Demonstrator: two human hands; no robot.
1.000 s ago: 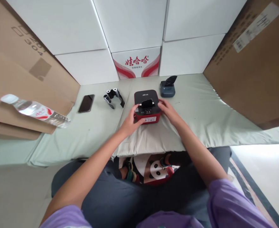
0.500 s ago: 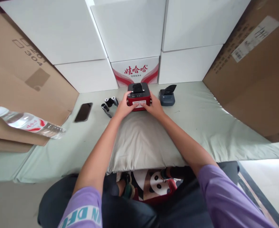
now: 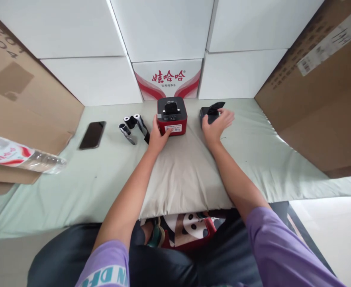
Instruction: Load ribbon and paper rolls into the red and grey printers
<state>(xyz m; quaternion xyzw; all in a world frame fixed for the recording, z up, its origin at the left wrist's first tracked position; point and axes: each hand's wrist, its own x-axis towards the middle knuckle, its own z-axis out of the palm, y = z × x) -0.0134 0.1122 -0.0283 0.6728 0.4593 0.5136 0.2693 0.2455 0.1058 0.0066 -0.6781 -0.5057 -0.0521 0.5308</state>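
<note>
On the cloth, hands touch red printer [image 3: 172,117] and blue device [image 3: 208,115].

Red-and-black printer [image 3: 172,116], dark blue-grey device [image 3: 208,115], black phone [image 3: 92,134], pale green sheet [image 3: 253,147], beige pillow [image 3: 179,171].

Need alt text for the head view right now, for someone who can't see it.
A person's left hand rests against a red and black box device on a grey cushion, while the right hand reaches over a small dark blue device; a phone lies further left.
</note>
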